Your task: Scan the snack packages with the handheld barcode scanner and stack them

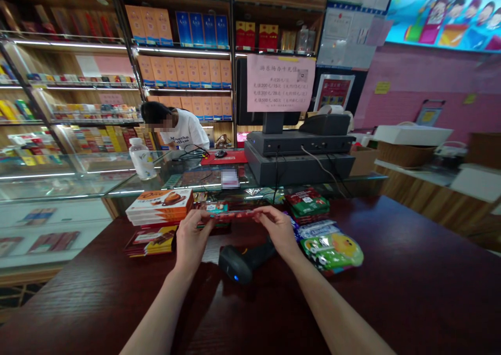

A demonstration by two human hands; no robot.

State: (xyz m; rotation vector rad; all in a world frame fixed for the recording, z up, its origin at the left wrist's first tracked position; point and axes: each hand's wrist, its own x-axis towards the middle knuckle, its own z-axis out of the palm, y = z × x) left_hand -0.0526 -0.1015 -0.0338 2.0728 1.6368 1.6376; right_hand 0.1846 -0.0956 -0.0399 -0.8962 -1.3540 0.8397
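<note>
My left hand (192,240) and my right hand (278,232) pinch the two ends of a thin red packet (237,215). It is held level above the dark table and seen nearly edge-on, so its kind does not show. Below it lies a black barcode scanner (237,263) with a blue light. Stacked orange and white boxes (158,206) sit to the left, above flat chocolate packs (152,240). Behind the held packet are more flat packs (211,207). Right of my right hand lie a stack of green and red packs (308,202) and a shiny green bag (331,250) with a yellow duck.
A dark wooden table (410,282) spans the front. Beyond it stand a glass counter (117,188), a plastic bottle (141,159) and a cash register (299,156) with a monitor. A person (182,128) in a white T-shirt bends behind the counter, before stocked shelves.
</note>
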